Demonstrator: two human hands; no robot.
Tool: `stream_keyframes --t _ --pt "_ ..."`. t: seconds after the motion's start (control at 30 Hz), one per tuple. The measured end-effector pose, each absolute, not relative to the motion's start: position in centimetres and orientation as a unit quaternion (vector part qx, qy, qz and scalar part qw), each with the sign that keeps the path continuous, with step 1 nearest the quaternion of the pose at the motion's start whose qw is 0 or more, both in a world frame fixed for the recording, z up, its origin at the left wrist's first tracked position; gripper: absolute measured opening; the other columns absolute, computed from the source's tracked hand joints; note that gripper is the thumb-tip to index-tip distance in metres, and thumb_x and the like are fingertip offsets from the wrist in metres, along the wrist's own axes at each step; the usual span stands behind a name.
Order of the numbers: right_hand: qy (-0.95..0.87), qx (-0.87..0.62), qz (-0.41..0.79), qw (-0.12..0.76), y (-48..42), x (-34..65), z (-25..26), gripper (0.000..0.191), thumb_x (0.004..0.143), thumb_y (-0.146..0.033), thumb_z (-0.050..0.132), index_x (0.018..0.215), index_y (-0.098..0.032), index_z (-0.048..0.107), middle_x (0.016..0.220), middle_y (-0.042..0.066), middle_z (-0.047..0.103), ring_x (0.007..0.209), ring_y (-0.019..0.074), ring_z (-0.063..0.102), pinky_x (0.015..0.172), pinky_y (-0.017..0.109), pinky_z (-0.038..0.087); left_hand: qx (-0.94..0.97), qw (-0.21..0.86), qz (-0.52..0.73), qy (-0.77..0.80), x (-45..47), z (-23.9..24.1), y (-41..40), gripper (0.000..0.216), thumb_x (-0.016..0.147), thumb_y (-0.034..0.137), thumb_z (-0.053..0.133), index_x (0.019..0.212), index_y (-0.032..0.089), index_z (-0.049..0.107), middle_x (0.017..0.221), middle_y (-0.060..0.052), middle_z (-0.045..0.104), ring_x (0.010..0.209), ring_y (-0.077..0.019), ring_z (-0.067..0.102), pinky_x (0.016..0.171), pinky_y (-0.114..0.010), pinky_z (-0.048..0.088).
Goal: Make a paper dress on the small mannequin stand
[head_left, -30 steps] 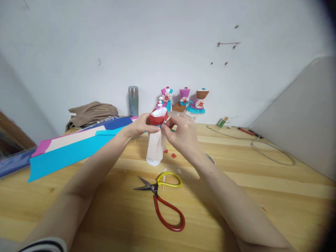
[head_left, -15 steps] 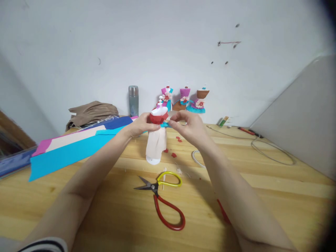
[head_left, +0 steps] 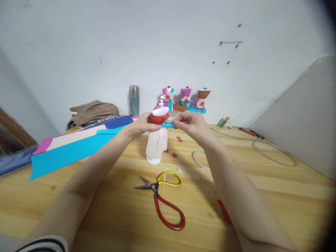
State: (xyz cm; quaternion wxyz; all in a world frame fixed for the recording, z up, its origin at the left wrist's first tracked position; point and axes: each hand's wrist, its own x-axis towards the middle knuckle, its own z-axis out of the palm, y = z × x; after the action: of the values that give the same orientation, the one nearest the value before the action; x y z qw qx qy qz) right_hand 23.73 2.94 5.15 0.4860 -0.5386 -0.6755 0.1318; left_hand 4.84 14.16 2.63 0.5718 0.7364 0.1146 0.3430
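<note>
A small mannequin doll (head_left: 156,140) with a pale pink paper skirt and a red paper bodice stands on the wooden table (head_left: 78,196). My left hand (head_left: 140,125) is closed around its waist from the left. My right hand (head_left: 189,124) pinches the end of a thin blue paper strip (head_left: 168,124) that runs from the doll's waist out to the right.
Scissors (head_left: 164,197) with one yellow and one red handle lie open in front of the doll. Sheets of blue, cream and pink paper (head_left: 73,147) lie at left. Three dressed dolls (head_left: 185,101), a metal flask (head_left: 134,100), a tan cloth (head_left: 90,112) and cables (head_left: 270,154) line the back.
My right hand has drawn away from the doll's waist to the right, stretching the blue strip out. A white ring on the table behind it has come into view.
</note>
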Motion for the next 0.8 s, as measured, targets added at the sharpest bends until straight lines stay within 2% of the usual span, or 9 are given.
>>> stream_keyframes --t 0.3,0.5,0.7,0.8 --pt "-0.727 -0.535 -0.088 0.422 0.9 23.0 6.5 0.013 0.080 -0.021 0.063 0.067 -0.022 0.062 0.071 0.003 0.069 0.070 0.0200 0.061 0.068 0.033 0.043 0.739 0.576 0.333 0.104 4.8 2.6 14.2 0.055 0.059 0.035 0.087 0.107 0.013 0.070 0.105 -0.010 0.073 0.099 -0.0248 0.065 0.094 -0.039 0.047" --pt "-0.743 -0.526 -0.075 0.408 0.5 22.6 6.3 0.012 0.082 -0.021 0.068 0.070 -0.023 0.063 0.077 0.003 0.071 0.077 0.0218 0.064 0.070 0.035 0.046 0.743 0.575 0.333 0.080 4.9 2.8 14.1 0.053 0.059 0.036 0.088 0.105 0.013 0.074 0.111 -0.014 0.074 0.106 -0.0283 0.066 0.100 -0.042 0.046" --pt "-0.746 -0.491 -0.020 0.449 0.7 22.3 6.0 0.010 0.080 -0.021 0.069 0.071 -0.022 0.063 0.090 0.005 0.076 0.086 0.0229 0.068 0.079 0.038 0.050 0.743 0.574 0.336 0.073 5.0 2.9 14.0 0.049 0.059 0.035 0.087 0.102 0.013 0.075 0.108 -0.013 0.075 0.105 -0.0288 0.067 0.099 -0.043 0.047" --pt "-0.751 -0.486 -0.010 0.447 0.6 22.0 6.0 0.013 0.081 -0.020 0.068 0.069 -0.023 0.063 0.088 0.004 0.076 0.086 0.0227 0.068 0.079 0.038 0.050 0.743 0.571 0.339 0.080 4.9 2.7 14.2 0.050 0.061 0.034 0.087 0.106 0.014 0.075 0.108 -0.011 0.075 0.103 -0.0269 0.067 0.096 -0.040 0.048"
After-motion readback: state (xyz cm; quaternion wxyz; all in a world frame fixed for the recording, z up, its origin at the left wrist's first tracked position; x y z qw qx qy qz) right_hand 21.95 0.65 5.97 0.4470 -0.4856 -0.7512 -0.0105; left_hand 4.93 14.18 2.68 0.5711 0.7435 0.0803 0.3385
